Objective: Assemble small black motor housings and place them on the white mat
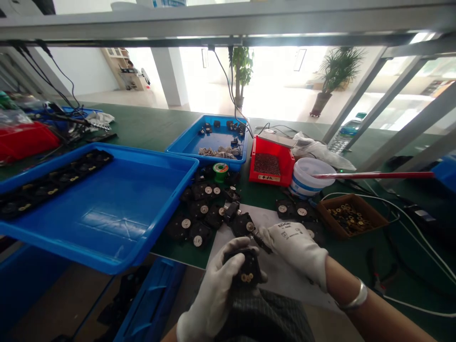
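My left hand (213,289), in a white glove, is wrapped round a black part (249,266) with small brass pieces on its face, low in the middle of the view. To its right, my right hand (294,247), also gloved, has its fingers closed near a dark slim piece (261,241); whether it grips that piece is unclear. Beyond the hands, several black parts with silver discs (204,209) lie close together on the green table. A white sheet (281,280) is spread beneath my right hand.
A large blue tray (117,204) holding a row of black parts stands left. Farther back are a smaller blue tray (181,142), a red bin (287,171) and a white tub (309,178). At right, a brown box (335,225) holds brass pieces, near cables and a bottle (345,135).
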Demonstrator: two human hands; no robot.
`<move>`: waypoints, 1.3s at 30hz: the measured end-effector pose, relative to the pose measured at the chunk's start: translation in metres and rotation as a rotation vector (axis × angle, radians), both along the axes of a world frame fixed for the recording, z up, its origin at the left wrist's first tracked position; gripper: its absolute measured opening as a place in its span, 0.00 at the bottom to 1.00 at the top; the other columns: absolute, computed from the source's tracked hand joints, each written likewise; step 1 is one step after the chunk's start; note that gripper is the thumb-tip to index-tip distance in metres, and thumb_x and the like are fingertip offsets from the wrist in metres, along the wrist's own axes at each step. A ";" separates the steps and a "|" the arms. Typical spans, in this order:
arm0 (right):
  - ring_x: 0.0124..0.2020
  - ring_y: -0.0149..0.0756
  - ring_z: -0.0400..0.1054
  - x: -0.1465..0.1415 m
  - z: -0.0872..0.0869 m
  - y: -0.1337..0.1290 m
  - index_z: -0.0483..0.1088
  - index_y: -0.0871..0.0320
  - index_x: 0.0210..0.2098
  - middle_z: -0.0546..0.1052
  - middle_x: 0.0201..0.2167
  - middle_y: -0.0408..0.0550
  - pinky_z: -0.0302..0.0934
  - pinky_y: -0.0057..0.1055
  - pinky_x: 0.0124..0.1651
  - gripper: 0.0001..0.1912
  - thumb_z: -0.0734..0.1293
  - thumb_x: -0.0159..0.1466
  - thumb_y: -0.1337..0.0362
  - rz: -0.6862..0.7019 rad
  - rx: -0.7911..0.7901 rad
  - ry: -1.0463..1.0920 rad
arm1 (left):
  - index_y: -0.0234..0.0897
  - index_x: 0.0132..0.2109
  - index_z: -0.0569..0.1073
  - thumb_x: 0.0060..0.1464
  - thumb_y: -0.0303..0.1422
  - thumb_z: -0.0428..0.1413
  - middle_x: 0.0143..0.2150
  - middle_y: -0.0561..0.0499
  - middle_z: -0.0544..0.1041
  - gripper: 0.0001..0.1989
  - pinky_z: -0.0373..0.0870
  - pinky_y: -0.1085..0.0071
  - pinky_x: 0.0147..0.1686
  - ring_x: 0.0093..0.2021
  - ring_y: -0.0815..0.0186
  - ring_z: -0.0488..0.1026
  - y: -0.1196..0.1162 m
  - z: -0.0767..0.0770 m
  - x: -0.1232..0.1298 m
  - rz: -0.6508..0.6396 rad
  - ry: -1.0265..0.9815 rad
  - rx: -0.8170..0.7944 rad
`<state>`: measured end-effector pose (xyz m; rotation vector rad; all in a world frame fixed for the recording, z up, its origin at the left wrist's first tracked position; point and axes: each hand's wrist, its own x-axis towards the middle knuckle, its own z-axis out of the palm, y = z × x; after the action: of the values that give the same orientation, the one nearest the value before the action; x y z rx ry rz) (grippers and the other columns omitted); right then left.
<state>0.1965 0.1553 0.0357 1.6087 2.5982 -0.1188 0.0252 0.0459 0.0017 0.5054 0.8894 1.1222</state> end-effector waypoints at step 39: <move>0.44 0.44 0.77 0.023 -0.050 -0.112 0.75 0.53 0.57 0.82 0.44 0.52 0.73 0.37 0.48 0.27 0.70 0.67 0.43 -0.621 -0.518 1.574 | 0.45 0.50 0.74 0.64 0.36 0.63 0.68 0.42 0.65 0.09 0.76 0.61 0.59 0.66 0.52 0.70 0.000 -0.026 -0.003 -0.042 0.923 1.130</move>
<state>0.2197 0.0428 -0.0138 2.4045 1.8918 -2.6892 0.0225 0.0460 -0.0240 2.0765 0.9182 1.2904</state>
